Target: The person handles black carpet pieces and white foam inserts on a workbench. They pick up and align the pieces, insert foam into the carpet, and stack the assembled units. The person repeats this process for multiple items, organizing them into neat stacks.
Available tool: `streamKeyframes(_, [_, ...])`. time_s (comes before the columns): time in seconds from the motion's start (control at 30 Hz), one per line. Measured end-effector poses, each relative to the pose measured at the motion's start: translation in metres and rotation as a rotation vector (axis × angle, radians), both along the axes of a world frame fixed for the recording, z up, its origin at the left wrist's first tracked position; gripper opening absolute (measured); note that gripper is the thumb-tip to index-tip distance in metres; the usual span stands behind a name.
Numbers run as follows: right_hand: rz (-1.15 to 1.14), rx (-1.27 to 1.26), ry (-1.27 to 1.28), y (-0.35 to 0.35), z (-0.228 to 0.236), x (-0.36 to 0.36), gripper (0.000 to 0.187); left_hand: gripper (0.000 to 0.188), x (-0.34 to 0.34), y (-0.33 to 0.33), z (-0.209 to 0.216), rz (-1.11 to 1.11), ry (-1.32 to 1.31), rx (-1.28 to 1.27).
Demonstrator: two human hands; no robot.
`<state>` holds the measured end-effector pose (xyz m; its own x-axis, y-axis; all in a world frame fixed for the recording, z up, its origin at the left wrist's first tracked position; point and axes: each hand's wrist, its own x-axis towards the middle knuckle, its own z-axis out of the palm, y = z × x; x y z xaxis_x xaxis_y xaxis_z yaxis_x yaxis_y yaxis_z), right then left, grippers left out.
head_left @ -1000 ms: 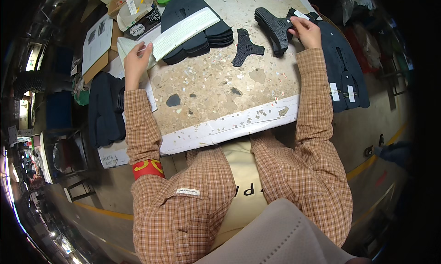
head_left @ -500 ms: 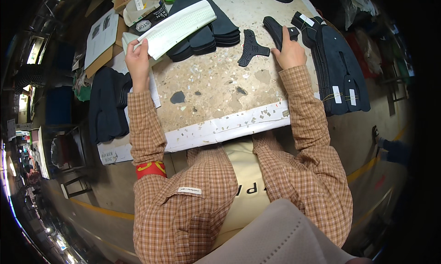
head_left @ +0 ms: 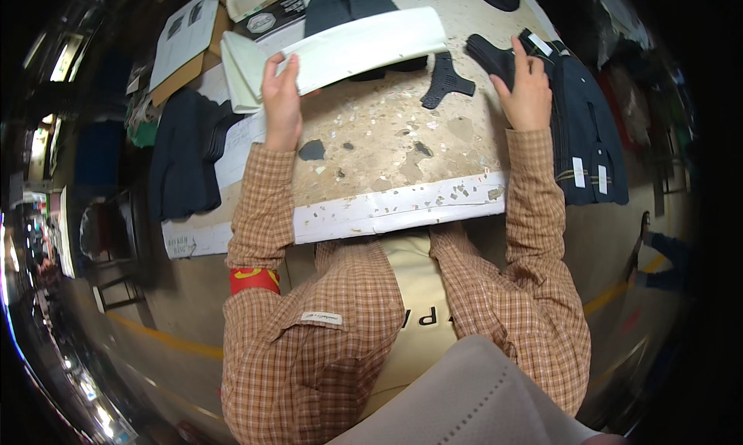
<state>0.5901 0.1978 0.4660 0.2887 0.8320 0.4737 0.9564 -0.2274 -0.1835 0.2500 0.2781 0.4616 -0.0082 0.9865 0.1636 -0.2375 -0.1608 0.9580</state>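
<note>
The left hand [head_left: 282, 97] grips the near edge of a long pale green strip [head_left: 364, 46], which lies tilted across the speckled tabletop [head_left: 387, 147] and partly covers a stack of dark cut pieces [head_left: 340, 0]. The right hand [head_left: 526, 89] rests flat on a black cut piece [head_left: 489, 56] beside a pile of navy pieces [head_left: 584, 124] with white tags. Between the hands lies a small black Y-shaped piece [head_left: 445, 77], touching neither. Both sleeves are orange check. Papers [head_left: 186, 35] sit at the far left.
</note>
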Motion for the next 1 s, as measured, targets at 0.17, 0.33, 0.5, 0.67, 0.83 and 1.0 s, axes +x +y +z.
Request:
streamKeyframes(0.17, [0.674, 0.301, 0.139, 0.025, 0.03, -0.04, 0.042, 0.024, 0.015, -0.009, -0.008, -0.066, 0.035, 0.065])
streamKeyframes(0.33, [0.85, 0.07, 0.225, 0.058, 0.028, -0.075, 0.024, 0.025, 0.024, -0.018, -0.009, -0.156, 0.031, 0.042])
streamKeyframes(0.5, [0.83, 0.074, 0.448, 0.069, 0.02, -0.068, 0.022, 0.029, 0.023, -0.023, -0.007, -0.338, 0.11, -0.158])
streamKeyframes(0.67, [0.802, 0.363, 0.332, 0.059, 0.004, -0.095, 0.015, 0.03, 0.032, -0.031, -0.013, -0.336, 0.067, -0.262])
streamKeyframes(0.83, [0.962, 0.334, 0.4, 0.045, -0.013, -0.126, 0.014, 0.023, 0.035, -0.038, -0.017, -0.363, -0.018, -0.225])
streamKeyframes(1.0, [0.931, 0.355, 0.4, 0.044, -0.015, -0.126, 0.015, 0.023, 0.035, -0.038, -0.016, -0.373, -0.01, -0.204])
